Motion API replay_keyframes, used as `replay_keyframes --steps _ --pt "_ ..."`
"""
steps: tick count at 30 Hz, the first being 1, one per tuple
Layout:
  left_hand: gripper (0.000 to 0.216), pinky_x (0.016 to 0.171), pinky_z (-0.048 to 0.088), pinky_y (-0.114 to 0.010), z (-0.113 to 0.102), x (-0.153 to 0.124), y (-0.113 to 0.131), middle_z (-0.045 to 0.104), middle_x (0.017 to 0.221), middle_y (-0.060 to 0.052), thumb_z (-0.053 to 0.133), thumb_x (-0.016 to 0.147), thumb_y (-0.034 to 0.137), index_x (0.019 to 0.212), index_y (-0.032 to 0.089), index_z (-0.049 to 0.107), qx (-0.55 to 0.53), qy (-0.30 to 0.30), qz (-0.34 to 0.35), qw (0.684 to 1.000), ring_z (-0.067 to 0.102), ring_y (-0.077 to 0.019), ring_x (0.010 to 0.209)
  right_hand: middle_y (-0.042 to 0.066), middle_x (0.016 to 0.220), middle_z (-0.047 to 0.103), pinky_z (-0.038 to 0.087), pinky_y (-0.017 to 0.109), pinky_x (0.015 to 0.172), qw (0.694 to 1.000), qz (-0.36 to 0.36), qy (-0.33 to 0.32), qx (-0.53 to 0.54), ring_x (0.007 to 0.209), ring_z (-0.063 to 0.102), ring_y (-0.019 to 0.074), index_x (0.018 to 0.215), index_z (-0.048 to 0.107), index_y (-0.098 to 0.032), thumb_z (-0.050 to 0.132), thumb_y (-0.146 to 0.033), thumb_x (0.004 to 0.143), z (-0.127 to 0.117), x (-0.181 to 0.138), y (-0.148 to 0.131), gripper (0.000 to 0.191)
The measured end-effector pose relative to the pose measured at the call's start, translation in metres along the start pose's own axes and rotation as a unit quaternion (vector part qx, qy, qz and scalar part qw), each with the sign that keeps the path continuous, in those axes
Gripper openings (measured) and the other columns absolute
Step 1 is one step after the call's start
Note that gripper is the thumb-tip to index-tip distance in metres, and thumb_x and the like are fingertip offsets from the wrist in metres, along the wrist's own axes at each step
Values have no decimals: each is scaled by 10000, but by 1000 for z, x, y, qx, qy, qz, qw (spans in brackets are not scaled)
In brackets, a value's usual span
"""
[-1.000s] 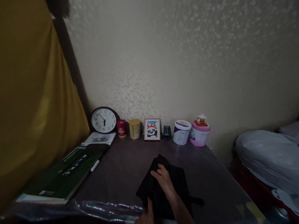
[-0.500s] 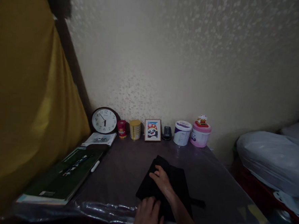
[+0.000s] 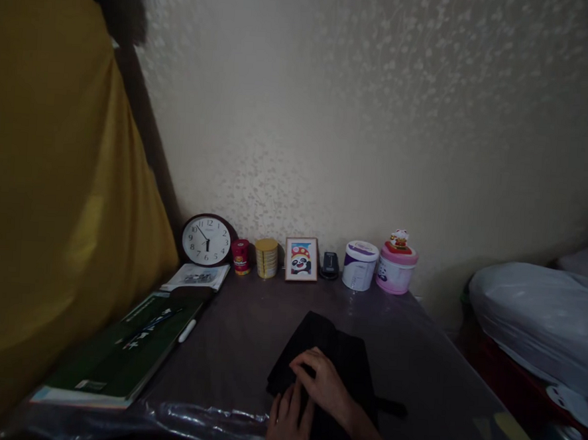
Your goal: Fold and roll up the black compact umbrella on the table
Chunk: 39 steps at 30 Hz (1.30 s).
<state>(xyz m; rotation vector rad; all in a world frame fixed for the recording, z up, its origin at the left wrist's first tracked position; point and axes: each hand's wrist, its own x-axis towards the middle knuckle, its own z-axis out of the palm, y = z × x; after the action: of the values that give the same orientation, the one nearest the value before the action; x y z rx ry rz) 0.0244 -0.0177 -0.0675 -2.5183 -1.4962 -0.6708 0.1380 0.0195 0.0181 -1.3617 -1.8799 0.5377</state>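
A black cloth item (image 3: 350,359), partly folded, lies near the table's front edge. A narrow strap (image 3: 391,406) sticks out from its right side. My left hand (image 3: 289,419) rests on its lower left part, fingers stretched out and pointing away from me. Just above it, my right hand (image 3: 324,384) is bent over the cloth, with thumb and fingertips brought together in a pinch. What lies between those fingertips is too dark to make out. The two hands are close together, and my right forearm hides part of the cloth.
Plastic covers the dark table (image 3: 236,349). On the left lie a green book (image 3: 110,361) and a white marker (image 3: 186,331). Along the wall stand a clock (image 3: 206,240), a red can (image 3: 240,256), a yellow can (image 3: 266,258), a framed panda picture (image 3: 301,259) and two tubs (image 3: 359,266).
My right hand has drawn back toward me, and its thumb and fingertips have come together. My left hand's fingers have straightened on the cloth. The view has shifted slightly.
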Motion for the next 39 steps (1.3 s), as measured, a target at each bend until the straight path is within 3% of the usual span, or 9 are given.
replay_keyframes --steps 4,8,12,17,23,29,32,35,39 --pt "422 884 390 -396 9 -1 -1 581 1170 -38 563 692 243 1099 352 560 10 85 9 996 513 -207 1056 26 920 645 383 314 917 997 -60 -5 -49 1065 486 180 872 633 -229 445 -254 859 -6 -12 5 190" --pt "450 801 430 -352 16 -1 -3 568 1188 -47 562 741 306 1175 395 484 26 126 1 992 541 -191 992 15 1035 630 292 359 1010 990 -89 -16 -110 1124 456 166 977 615 -240 414 -258 878 -8 1 26 225" --pt "514 824 424 -353 21 -2 -4 566 1192 -47 537 747 186 1199 414 449 41 124 -6 991 535 -189 1015 0 1011 653 238 390 1035 979 -103 -13 -173 1104 479 152 986 620 -250 351 -251 901 -9 33 55 282" --pt "619 869 405 -337 21 -2 -4 541 1235 1 435 720 26 1229 380 423 49 101 -15 994 511 -167 1050 27 1024 661 287 427 1002 967 -75 -4 -244 1100 503 182 979 632 -224 326 -214 900 -15 70 83 316" --pt "503 805 428 -286 24 0 -2 562 1211 19 412 753 54 1210 247 487 33 72 -62 995 529 -165 991 83 1153 595 278 437 1013 964 -81 49 -247 1163 453 215 1085 587 -185 351 -239 896 -9 59 60 307" --pt "443 796 436 -293 27 1 -1 575 1193 1 442 789 129 1214 249 480 8 76 -72 994 537 -177 980 17 914 687 280 404 1020 970 -135 -53 -194 987 575 155 897 650 -245 361 -260 900 4 33 46 290" --pt "436 808 433 -298 22 3 2 563 1210 3 434 798 136 1219 242 474 -10 48 -96 994 535 -182 996 51 989 671 304 465 990 972 -89 27 -217 1070 530 214 928 648 -219 374 -237 873 -3 50 66 280" --pt "447 851 416 -294 13 4 3 522 1254 15 404 808 127 1237 245 450 -48 5 -127 991 515 -175 1044 112 1068 633 390 429 926 968 -48 133 -206 1040 545 238 974 630 -168 388 -298 835 -19 60 90 309" --pt "572 938 358 -310 -4 6 3 416 1345 12 422 736 114 1297 210 360 -115 -88 -148 978 438 -196 1148 161 1023 633 423 418 890 952 86 246 -161 969 579 259 984 607 -118 369 -423 765 -52 31 114 445"
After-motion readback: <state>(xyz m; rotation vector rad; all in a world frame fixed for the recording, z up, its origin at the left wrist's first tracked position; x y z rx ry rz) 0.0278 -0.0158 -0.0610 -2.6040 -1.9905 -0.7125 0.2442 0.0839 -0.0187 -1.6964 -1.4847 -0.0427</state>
